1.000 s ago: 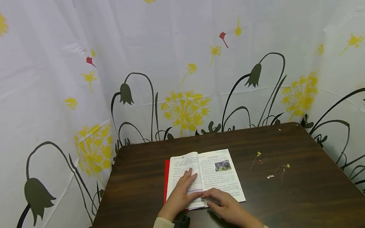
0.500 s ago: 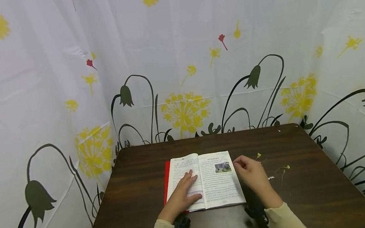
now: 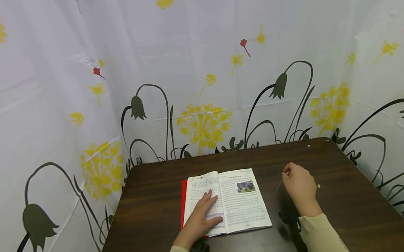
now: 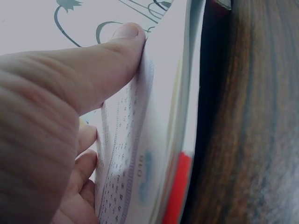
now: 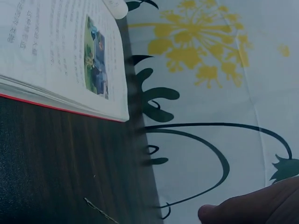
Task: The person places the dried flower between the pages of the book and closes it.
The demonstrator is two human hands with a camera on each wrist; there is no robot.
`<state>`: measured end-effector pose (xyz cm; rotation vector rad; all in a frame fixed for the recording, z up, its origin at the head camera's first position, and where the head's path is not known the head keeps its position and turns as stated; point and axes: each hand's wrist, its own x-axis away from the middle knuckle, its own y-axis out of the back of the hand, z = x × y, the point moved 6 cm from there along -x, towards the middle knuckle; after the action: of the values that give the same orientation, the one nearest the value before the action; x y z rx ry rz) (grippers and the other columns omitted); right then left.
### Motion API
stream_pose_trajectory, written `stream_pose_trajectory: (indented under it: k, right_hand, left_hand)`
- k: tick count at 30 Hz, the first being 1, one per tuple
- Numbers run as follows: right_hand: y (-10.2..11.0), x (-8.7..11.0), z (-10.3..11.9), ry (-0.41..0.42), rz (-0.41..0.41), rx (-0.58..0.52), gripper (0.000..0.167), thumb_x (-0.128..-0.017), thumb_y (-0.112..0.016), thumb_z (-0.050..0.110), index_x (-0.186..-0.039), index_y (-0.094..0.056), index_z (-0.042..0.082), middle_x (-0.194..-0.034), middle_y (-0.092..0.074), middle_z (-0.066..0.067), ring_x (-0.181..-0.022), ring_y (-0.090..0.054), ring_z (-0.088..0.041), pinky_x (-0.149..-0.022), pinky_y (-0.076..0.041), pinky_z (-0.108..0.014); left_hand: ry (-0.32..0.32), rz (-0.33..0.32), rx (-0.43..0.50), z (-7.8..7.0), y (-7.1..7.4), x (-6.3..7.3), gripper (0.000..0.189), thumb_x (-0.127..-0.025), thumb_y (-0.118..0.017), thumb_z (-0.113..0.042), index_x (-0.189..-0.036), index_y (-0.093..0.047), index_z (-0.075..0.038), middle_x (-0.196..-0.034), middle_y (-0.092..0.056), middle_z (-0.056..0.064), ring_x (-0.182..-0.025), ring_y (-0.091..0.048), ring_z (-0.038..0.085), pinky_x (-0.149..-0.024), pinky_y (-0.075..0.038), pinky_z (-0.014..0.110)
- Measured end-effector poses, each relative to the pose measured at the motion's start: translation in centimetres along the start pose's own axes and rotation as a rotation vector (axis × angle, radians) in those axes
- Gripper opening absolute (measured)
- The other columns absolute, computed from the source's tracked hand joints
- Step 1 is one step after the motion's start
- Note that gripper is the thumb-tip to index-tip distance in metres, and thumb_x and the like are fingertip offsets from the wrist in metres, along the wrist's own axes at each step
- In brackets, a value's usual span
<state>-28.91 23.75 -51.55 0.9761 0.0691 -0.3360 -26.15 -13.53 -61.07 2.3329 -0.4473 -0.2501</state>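
An open book (image 3: 243, 209) with printed pages lies on the dark wooden table (image 3: 152, 215). My left hand (image 3: 199, 218) rests on its left page with fingers spread; in the left wrist view the thumb (image 4: 117, 53) lies along the page. Right of the book, my right hand (image 3: 300, 187) is low over the table, thumb and forefinger pinching a small dried flower. Its thin stem (image 3: 279, 185) pokes out to the left of the fingertips, and its yellow head is hidden by them. The right wrist view shows that stem (image 5: 100, 210) and only a fingertip of the hand.
A red cover (image 3: 184, 201) shows at the book's left edge. Another yellow flower head (image 3: 318, 185) peeks out right of the right hand. A white curtain (image 3: 197, 64) printed with flowers hangs behind the table's far edge. Black bands (image 3: 201, 251) sit on both wrists.
My right hand has left the book's lower middle, passed its right edge and reached the dried flower on the right. The left hand stays on the left page.
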Motion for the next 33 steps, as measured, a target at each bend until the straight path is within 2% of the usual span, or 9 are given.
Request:
stream_pose_trajectory:
  k: [4,8,13,19,25,29,33]
  right_hand:
    - [-1.6,-0.3,-1.5,-0.051,0.124,0.047,0.014,-0.103,-0.068,0.021,-0.094,-0.074,0.011,-0.082,-0.074,-0.01,-0.066,-0.065,-0.029,-0.052,-0.049,-0.044]
    - [-3.3,-0.1,-2.6,-0.082,0.182,0.06,0.019,-0.103,-0.069,0.023,-0.085,-0.072,0.015,-0.08,-0.073,-0.008,-0.066,-0.065,-0.03,-0.05,-0.048,-0.043]
    - [-4.6,0.0,-3.0,-0.063,0.153,0.077,0.017,-0.099,-0.075,0.025,-0.084,-0.073,0.016,-0.083,-0.077,-0.009,-0.067,-0.069,-0.032,-0.053,-0.052,-0.05]
    - [-5.7,0.1,-3.2,-0.037,0.152,0.091,0.016,-0.094,-0.08,0.023,-0.082,-0.074,0.014,-0.083,-0.079,-0.011,-0.07,-0.073,-0.033,-0.06,-0.057,-0.055]
    - [-5.8,0.1,-3.4,-0.011,0.12,0.092,0.013,-0.096,-0.076,0.018,-0.086,-0.076,0.011,-0.086,-0.08,-0.015,-0.069,-0.073,-0.036,-0.063,-0.059,-0.058]
    - [-5.8,0.1,-3.5,-0.002,0.107,0.077,0.012,-0.097,-0.073,0.017,-0.088,-0.079,0.01,-0.089,-0.081,-0.014,-0.07,-0.074,-0.035,-0.065,-0.06,-0.059]
    - [-5.7,0.2,-3.5,-0.005,0.11,0.072,0.014,-0.097,-0.069,0.014,-0.088,-0.079,0.01,-0.087,-0.08,-0.013,-0.067,-0.072,-0.032,-0.063,-0.06,-0.057]
  left_hand:
    - [-0.007,0.001,0.01,-0.1,0.0,0.0,0.081,-0.093,-0.087,-0.039,-0.163,-0.052,-0.017,-0.181,-0.031,0.007,-0.169,-0.023,0.04,-0.132,-0.027,0.069]
    - [-0.007,0.001,0.01,0.0,-0.2,0.3,0.08,-0.093,-0.086,-0.04,-0.162,-0.053,-0.016,-0.18,-0.032,0.009,-0.168,-0.024,0.042,-0.131,-0.028,0.07]
    - [-0.021,-0.006,-0.012,0.0,-0.2,0.6,0.08,-0.094,-0.086,-0.04,-0.162,-0.053,-0.015,-0.18,-0.033,0.011,-0.167,-0.027,0.045,-0.128,-0.03,0.073]
    - [0.001,0.01,0.005,-0.1,0.0,0.4,0.081,-0.093,-0.086,-0.039,-0.163,-0.052,-0.017,-0.181,-0.031,0.008,-0.169,-0.023,0.041,-0.131,-0.027,0.071]
    - [0.012,0.016,0.007,-0.1,0.0,0.0,0.081,-0.094,-0.085,-0.04,-0.164,-0.05,-0.018,-0.182,-0.028,0.005,-0.171,-0.02,0.036,-0.133,-0.026,0.067]
    - [0.024,0.019,0.013,-0.1,0.1,-0.1,0.081,-0.094,-0.086,-0.04,-0.164,-0.051,-0.017,-0.182,-0.028,0.005,-0.17,-0.021,0.037,-0.133,-0.026,0.068]
    - [0.033,0.026,0.012,-0.1,0.0,-0.1,0.082,-0.094,-0.085,-0.041,-0.164,-0.05,-0.017,-0.182,-0.028,0.004,-0.171,-0.02,0.037,-0.133,-0.025,0.069]
